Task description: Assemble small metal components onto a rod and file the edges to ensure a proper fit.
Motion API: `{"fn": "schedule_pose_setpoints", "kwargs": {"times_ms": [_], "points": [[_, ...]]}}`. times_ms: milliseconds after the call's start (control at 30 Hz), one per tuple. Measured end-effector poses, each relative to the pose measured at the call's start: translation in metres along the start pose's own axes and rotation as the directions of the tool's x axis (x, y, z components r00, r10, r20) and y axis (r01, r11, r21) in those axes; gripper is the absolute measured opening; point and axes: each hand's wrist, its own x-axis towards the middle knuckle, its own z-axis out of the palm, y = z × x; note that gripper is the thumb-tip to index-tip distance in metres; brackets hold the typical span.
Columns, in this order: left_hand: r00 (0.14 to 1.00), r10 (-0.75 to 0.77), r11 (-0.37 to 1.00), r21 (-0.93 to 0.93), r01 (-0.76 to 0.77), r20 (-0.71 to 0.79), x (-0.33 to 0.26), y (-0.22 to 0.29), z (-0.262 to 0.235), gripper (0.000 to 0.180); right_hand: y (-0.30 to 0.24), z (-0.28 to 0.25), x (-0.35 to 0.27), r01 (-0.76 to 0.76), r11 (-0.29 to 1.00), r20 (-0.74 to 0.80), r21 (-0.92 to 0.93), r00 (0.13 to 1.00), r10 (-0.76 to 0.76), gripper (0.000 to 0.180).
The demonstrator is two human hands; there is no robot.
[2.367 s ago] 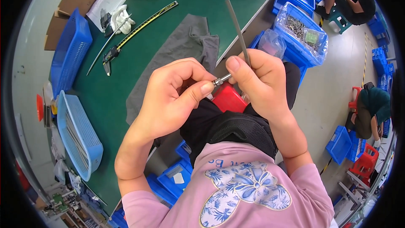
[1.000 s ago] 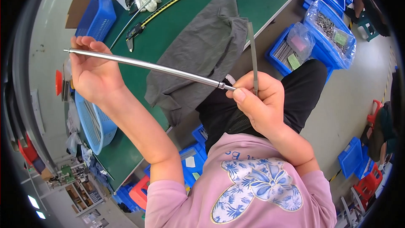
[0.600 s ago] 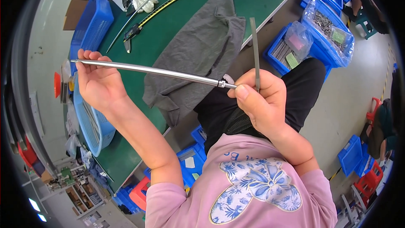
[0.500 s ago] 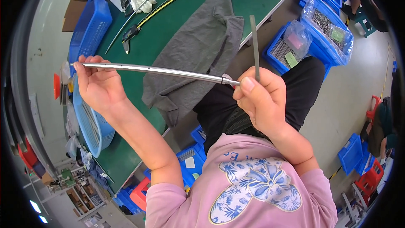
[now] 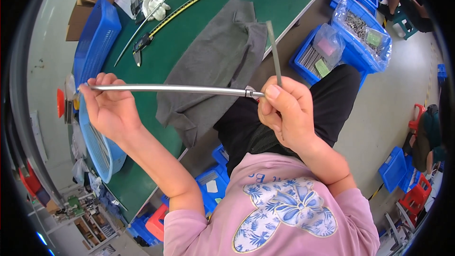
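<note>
One silver rod (image 5: 189,89) spans mid-frame, ends pinched between fingers (image 5: 110,78) of left hand (image 5: 113,114) and right hand (image 5: 291,111) (blue lettering (image 5: 259,178) on shirt (image 5: 284,237), lower centre)

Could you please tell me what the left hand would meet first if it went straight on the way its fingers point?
Probably the darker blue perforated basket, which stands just beyond the left hand in that line, though this single view leaves the depth unclear.

Barrier: metal rod (image 5: 180,88), spanning my left hand (image 5: 113,109) to my right hand (image 5: 290,106). Projection: flat strip (image 5: 273,50), rising from my right hand. Obstacle: blue basket (image 5: 97,38), beyond my left hand. Passage: green tabletop (image 5: 154,64) between caliper (image 5: 143,42) and grey cloth (image 5: 215,61).
</note>
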Motion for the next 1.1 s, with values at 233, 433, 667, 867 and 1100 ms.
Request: {"fn": "schedule_pose_setpoints", "kwargs": {"times_ms": [233,433,667,867,1100], "points": [[0.705,-0.55,0.803,0.051,0.594,0.448,-0.088,-0.076,0.009,0.058,0.006,-0.035,0.02,-0.138,0.987,0.05,0.086,0.99,0.134,0.023],[0.8,-0.548,0.818,-0.044,0.574,0.246,-0.109,-0.087,0.02,0.019,-0.005,-0.013,0.041,-0.295,0.932,0.036,-0.21,0.951,0.309,0.028],[0.858,-0.51,0.846,-0.147,0.513,0.06,-0.095,-0.063,-0.007,0.014,-0.021,0.006,0.123,0.519,-0.527,0.484,-0.672,0.848,0.218,0.033],[0.891,-0.453,0.889,-0.06,0.454,0.02,-0.094,-0.063,-0.01,0.015,-0.027,0.056,0.212,0.545,-0.43,0.598,-0.72,0.801,0.012,0.027],[0.717,-0.691,0.72,-0.007,0.694,-0.092,-0.043,-0.042,-0.005,0.016,-0.032,-0.008,0.246,0.394,-0.313,0.436,-0.864,0.897,-0.077,0.022]]}}
